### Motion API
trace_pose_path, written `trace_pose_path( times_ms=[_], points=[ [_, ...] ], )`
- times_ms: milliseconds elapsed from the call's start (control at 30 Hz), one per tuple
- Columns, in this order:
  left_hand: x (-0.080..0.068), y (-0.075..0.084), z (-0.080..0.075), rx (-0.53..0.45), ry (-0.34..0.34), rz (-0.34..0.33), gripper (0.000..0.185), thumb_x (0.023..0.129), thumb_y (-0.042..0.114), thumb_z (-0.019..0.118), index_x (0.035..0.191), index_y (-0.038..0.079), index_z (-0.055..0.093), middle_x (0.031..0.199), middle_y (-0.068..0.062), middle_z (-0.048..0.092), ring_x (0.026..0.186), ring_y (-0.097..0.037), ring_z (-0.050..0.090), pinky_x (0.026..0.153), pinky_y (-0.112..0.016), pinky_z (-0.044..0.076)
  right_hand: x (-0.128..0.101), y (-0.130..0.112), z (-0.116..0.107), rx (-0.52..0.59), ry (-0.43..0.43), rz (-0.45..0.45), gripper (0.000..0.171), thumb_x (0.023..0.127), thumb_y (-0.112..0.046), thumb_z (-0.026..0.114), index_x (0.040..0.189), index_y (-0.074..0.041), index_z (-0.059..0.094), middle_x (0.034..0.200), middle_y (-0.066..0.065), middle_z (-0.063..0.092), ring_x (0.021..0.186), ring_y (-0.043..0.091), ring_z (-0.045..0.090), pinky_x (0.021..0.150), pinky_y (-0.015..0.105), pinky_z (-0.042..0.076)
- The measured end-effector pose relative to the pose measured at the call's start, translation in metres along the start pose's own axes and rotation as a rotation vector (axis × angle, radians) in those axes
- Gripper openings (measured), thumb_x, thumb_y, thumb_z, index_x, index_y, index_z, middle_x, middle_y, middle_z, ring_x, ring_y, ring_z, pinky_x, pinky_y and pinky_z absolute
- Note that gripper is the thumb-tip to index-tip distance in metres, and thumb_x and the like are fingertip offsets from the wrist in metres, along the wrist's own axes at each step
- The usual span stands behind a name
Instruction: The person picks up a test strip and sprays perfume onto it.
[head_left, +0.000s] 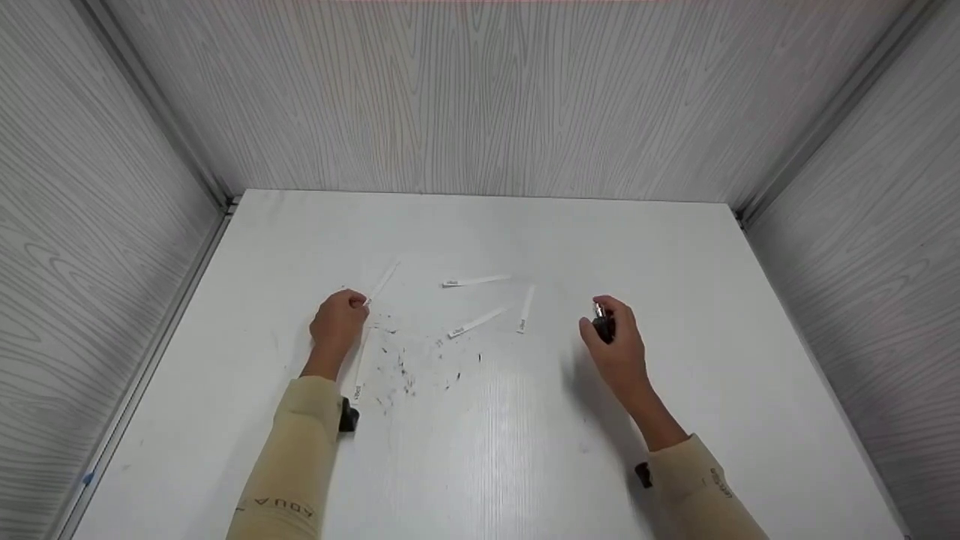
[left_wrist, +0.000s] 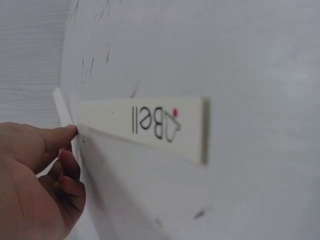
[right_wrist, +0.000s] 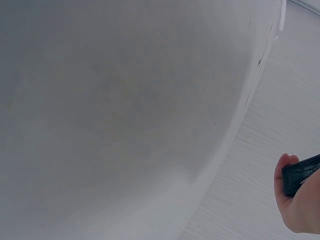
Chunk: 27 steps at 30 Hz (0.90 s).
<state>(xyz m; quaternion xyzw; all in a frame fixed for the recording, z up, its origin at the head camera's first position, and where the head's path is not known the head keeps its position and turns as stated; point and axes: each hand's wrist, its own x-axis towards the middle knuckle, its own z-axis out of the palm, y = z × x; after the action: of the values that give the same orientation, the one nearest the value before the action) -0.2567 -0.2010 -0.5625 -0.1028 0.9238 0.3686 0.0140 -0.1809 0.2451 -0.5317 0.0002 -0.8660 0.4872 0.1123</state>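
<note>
A person's two bare hands work over a white table [head_left: 480, 457] edged by pale wood-grain walls [head_left: 450, 97]. The right hand [head_left: 621, 341] curls its fingers and thumb around a small dark object [head_left: 604, 330] with a shiny metallic top, holding it raised above the table; whether it contains anything cannot be told. The left hand [head_left: 337, 326] pinches one narrow white strip [head_left: 387, 277] near its printed end, between thumb and fingertips; the strip extends away from them toward the back wall. A second strip [head_left: 363, 364], lettered "Bell" with a red dot, lies just beside the left wrist, apart from the fingertips. Between the hands, well apart from both, lie three more strips: an upper one [head_left: 478, 282], a lower slanted one [head_left: 478, 322] and a nearly upright one [head_left: 526, 309]. Dark specks [head_left: 405, 367] dot the surface nearby. Both arms wear beige sleeves [head_left: 289, 450].
</note>
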Motion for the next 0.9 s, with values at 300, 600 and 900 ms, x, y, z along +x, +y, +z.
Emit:
trace_pose_path(
  times_ms=[300, 600, 900],
  points=[
    [0.0013, -0.0004, -0.0007, -0.056, -0.008, -0.036, 0.030, 0.102, 0.021, 0.050, 0.121, 0.006, 0.068, 0.121, -0.016, 0.068, 0.105, -0.033, 0.063, 0.092, -0.050, 0.047, -0.0015, -0.0007, 0.0007, 0.011, -0.011, 0.007, 0.056, 0.096, -0.050, 0.061, 0.142, -0.019, 0.050, 0.137, 0.003, 0.050, 0.110, 0.020, 0.047, 0.092, 0.041, 0.041],
    [0.0056, -0.0020, -0.0025, -0.063, -0.018, -0.089, 0.033, 0.100, 0.026, 0.053, 0.122, 0.006, 0.067, 0.118, -0.014, 0.068, 0.098, -0.030, 0.065, 0.092, -0.048, 0.048, -0.0024, 0.0012, 0.0007, 0.016, -0.014, -0.008, 0.054, 0.097, -0.051, 0.060, 0.140, -0.022, 0.049, 0.131, 0.002, 0.050, 0.103, 0.019, 0.047, 0.088, 0.040, 0.042],
    [0.0040, -0.0042, -0.0051, -0.076, -0.026, -0.105, 0.032, 0.100, 0.028, 0.052, 0.123, 0.010, 0.066, 0.120, -0.013, 0.068, 0.099, -0.032, 0.065, 0.089, -0.049, 0.047, -0.0031, 0.0013, 0.0007, 0.022, -0.015, -0.003, 0.056, 0.096, -0.052, 0.060, 0.142, -0.020, 0.049, 0.133, 0.009, 0.051, 0.102, 0.019, 0.046, 0.087, 0.040, 0.042]
  ],
)
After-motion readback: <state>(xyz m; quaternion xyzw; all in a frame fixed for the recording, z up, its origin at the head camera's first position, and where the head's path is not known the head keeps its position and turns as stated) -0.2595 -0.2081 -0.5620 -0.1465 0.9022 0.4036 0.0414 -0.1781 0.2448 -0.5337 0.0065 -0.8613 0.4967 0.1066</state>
